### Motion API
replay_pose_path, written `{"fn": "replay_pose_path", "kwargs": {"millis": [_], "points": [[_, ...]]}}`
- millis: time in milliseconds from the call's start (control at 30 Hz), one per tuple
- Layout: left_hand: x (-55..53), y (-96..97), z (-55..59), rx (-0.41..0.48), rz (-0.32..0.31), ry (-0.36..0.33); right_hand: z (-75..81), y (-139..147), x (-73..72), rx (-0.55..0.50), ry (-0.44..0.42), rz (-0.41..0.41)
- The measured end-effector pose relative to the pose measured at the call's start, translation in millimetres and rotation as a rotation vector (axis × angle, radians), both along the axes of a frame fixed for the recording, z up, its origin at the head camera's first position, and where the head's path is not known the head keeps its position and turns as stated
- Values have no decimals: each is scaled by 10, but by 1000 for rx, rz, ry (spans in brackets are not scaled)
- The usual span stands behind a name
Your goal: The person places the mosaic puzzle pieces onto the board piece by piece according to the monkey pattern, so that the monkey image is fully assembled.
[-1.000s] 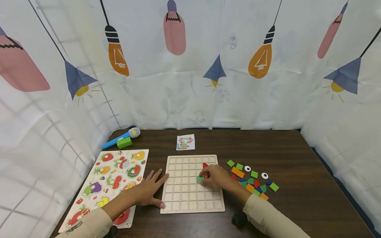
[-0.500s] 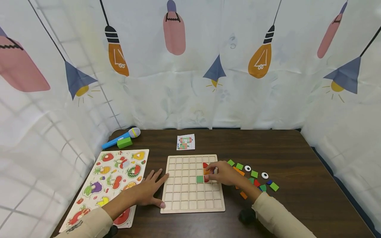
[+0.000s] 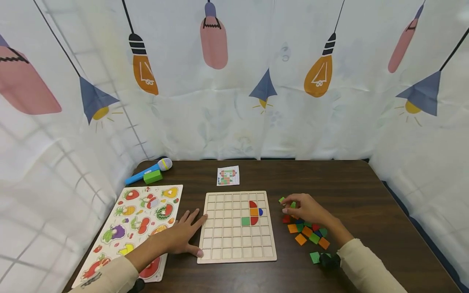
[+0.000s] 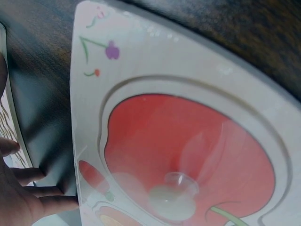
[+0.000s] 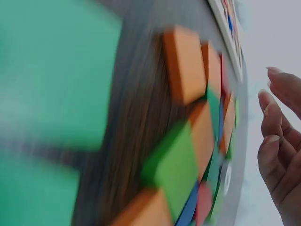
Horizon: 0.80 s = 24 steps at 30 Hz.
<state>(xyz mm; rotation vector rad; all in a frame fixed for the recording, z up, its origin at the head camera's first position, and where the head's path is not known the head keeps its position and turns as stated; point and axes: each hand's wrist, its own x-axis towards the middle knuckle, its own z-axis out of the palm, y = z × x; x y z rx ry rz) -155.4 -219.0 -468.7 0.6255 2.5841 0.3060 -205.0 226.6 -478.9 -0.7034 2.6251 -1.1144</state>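
My left hand [image 3: 181,236] lies with spread fingers at the left edge of the wooden grid board [image 3: 227,244]. On the grid sit an orange square [image 3: 254,212], red rounded pieces [image 3: 253,204] above and below it, a blue half-round piece [image 3: 260,211] to its right, and a green square [image 3: 245,221]. To the right of the board, my right hand [image 3: 309,209] hovers over loose coloured blocks [image 3: 307,231], its fingertips near a light green block [image 3: 281,200]. In the right wrist view, nothing shows between its loosely bent fingers [image 5: 270,120].
A fruit picture board [image 3: 124,228] lies left of the grid. Behind it are a blue toy microphone [image 3: 146,171] and a green block [image 3: 152,176]. A small pattern card [image 3: 228,176] lies beyond the grid. Two green blocks [image 3: 314,257] lie near the right wrist.
My right hand has left the grid and moved right to the loose blocks. The orange square and blue half-round piece now lie uncovered on the grid. My left hand stays put.
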Motion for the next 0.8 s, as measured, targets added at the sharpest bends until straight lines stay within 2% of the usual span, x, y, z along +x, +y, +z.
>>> {"fn": "replay_pose_path", "kwargs": {"millis": [300, 400, 533, 800], "points": [[8, -11, 4, 8, 4, -1, -13, 505, -33, 96, 50, -43], [-1, -5, 4, 5, -3, 1, -13, 607, -41, 128, 47, -29], [-8, -5, 2, 1, -6, 8, -21, 665, -57, 155, 50, -8], [13, -22, 5, -1, 8, -3, -37, 607, -94, 210, 63, -34]]}}
